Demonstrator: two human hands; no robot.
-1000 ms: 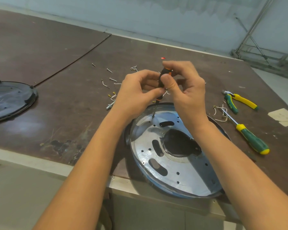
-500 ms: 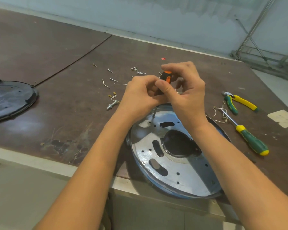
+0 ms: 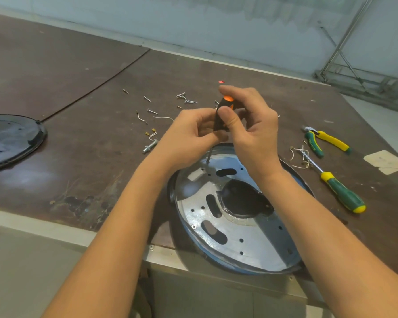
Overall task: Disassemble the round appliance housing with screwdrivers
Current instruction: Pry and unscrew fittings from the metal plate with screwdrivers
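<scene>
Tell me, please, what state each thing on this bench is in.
round housing: flat, shiny inside facing up.
orange-black screwdriver: nearly upright, tip on the housing.
left hand: grips the screwdriver's handle.
right hand: pinches the handle's top.
green screwdriver: lying unused.
pliers: lying unused.
black cover: off, lying apart.

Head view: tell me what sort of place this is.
Likely a repair workshop: a worn worktop strewn with loose screws, with pliers and a green screwdriver lying beside the opened housing.
</scene>
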